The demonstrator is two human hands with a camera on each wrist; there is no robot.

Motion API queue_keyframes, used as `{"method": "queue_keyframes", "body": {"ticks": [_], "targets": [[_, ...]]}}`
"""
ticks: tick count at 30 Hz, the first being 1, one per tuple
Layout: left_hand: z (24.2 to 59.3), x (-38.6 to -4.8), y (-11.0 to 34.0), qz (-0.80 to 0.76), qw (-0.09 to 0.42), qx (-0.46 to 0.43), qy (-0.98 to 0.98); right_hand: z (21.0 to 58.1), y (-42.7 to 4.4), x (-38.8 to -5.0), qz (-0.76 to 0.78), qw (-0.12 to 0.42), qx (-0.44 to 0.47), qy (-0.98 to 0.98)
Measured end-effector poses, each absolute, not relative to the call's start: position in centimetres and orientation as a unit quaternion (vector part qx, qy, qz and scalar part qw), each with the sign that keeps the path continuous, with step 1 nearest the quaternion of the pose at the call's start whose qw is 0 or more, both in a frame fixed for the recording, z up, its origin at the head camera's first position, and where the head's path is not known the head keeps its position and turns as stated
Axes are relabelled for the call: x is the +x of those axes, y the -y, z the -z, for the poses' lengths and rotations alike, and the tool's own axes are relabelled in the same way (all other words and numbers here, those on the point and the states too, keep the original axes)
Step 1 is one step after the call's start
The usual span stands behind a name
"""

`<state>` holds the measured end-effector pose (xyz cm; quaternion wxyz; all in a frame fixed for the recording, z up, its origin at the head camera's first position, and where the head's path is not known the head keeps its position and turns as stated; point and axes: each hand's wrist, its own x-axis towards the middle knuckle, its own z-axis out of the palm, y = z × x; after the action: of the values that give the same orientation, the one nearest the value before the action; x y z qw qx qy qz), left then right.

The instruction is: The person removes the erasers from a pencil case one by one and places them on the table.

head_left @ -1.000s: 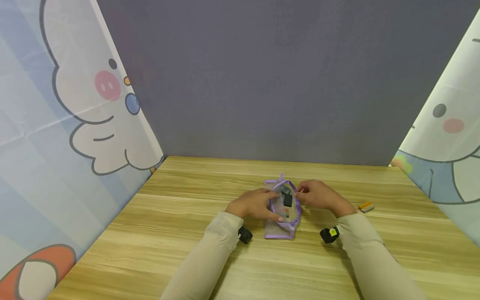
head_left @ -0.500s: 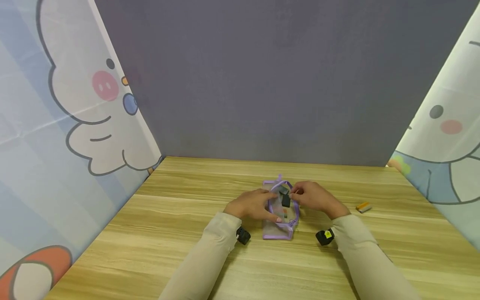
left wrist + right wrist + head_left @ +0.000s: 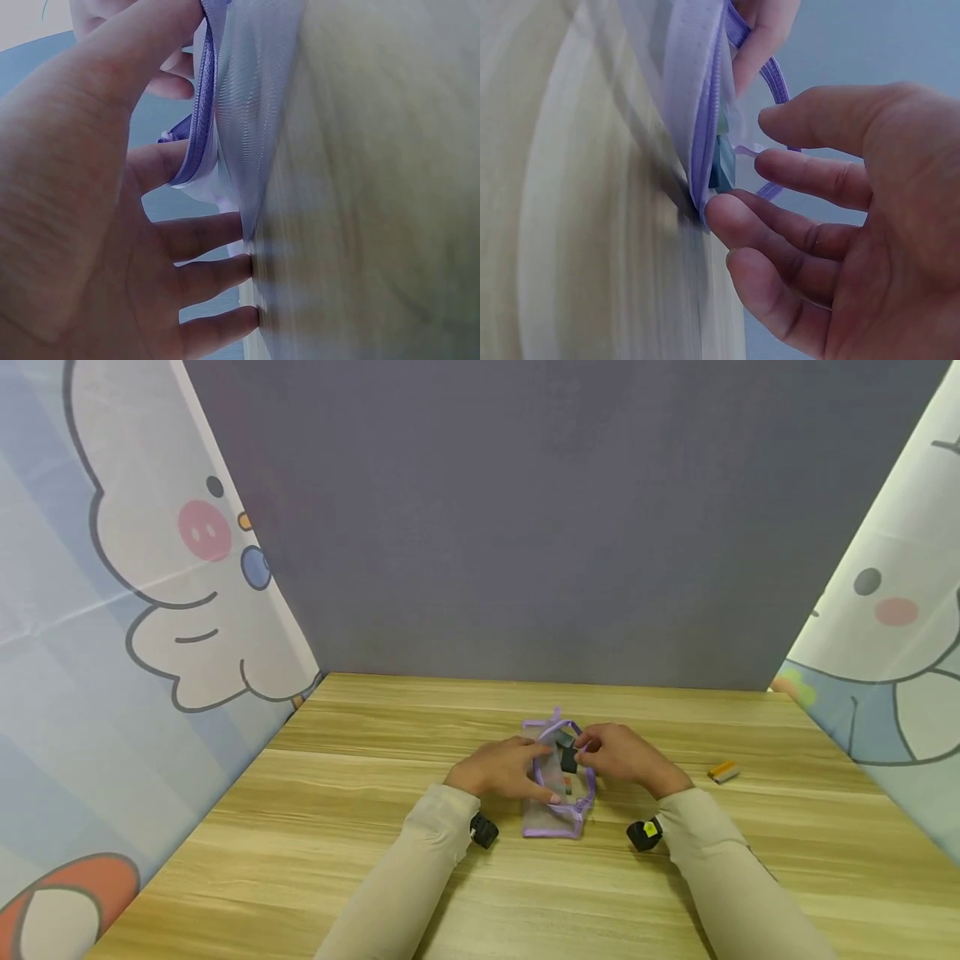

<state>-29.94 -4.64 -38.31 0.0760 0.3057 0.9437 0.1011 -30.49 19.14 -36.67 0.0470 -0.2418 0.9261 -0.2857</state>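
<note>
A mesh pouch with purple zipper edging lies on the table, its mouth spread wide. Inside it show a black block, a grey-blue piece and a small orange-and-green piece. My left hand rests at the pouch's left side, thumb and index finger spread along the rim. In the left wrist view, the index finger reaches behind the zipper edge. My right hand reaches over the right rim. The right wrist view shows its thumb and index finger apart, other fingers by the zipper edge.
A small orange-and-silver object lies on the wooden table to the right of the right hand. A dark grey panel stands behind the table. Cartoon-printed cloths hang at both sides.
My right hand has moved a little left, from the pouch's right rim to over its mouth. The left hand has stayed at the rim. The head view has shifted slightly.
</note>
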Motion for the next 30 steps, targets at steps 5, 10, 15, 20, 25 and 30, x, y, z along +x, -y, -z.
{"method": "queue_keyframes", "body": {"ticks": [5, 10, 15, 20, 25, 30], "targets": [[38.27, -29.90, 4.71, -0.107, 0.078, 0.305, -0.943, 36.71, -18.98, -30.30, 0.289, 0.050, -0.253, -0.922], [38.24, -29.95, 4.70, -0.111, 0.079, 0.305, -0.943, 36.94, -18.75, -30.35, 0.278, 0.042, -0.252, -0.926], [38.19, -29.93, 4.68, -0.106, 0.080, 0.303, -0.944, 37.32, -18.49, -30.51, 0.259, 0.024, -0.262, -0.929], [38.19, -29.91, 4.65, -0.102, 0.078, 0.304, -0.944, 37.41, -18.35, -30.42, 0.248, 0.018, -0.266, -0.931], [38.49, -30.05, 4.69, -0.100, 0.073, 0.307, -0.944, 37.42, -18.20, -30.25, 0.232, 0.011, -0.277, -0.933], [38.53, -30.08, 4.70, -0.100, 0.071, 0.308, -0.943, 37.38, -18.17, -30.19, 0.235, 0.022, -0.275, -0.932]]}}
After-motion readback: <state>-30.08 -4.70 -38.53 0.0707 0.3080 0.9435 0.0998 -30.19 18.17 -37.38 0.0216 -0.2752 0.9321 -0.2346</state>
